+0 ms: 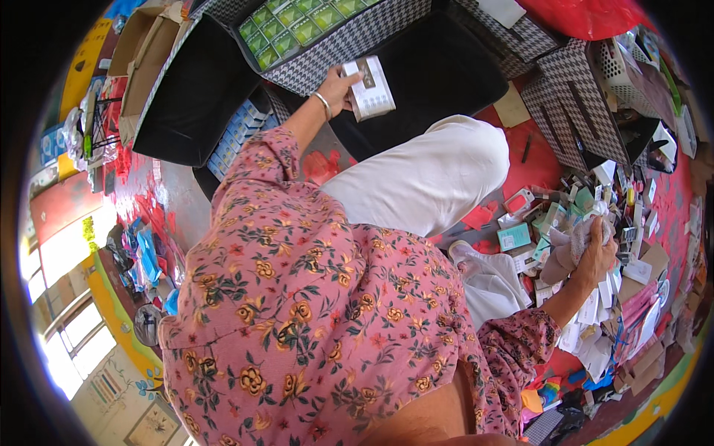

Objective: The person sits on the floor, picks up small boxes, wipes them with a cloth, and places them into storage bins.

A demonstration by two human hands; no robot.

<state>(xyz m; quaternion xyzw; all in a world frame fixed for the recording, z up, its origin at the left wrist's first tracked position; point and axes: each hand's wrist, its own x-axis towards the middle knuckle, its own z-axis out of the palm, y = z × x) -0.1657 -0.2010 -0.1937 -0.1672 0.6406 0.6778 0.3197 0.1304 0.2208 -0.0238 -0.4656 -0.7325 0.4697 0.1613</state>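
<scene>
My left hand, with a bangle on its wrist, grips a small white box by its left edge. That box is held above the black lid of a houndstooth storage box. Low on the right, my right hand is closed on a crumpled greyish cloth. The cloth is over a heap of small cartons and papers; a teal carton lies beside it. Beyond my left hand, rows of green boxes fill a houndstooth bin.
Blue-and-white boxes sit in a bin under a black lid at left. Another houndstooth box and a white basket stand at the far right. My bent knee lies between my hands. Red sheeting covers parts of the floor.
</scene>
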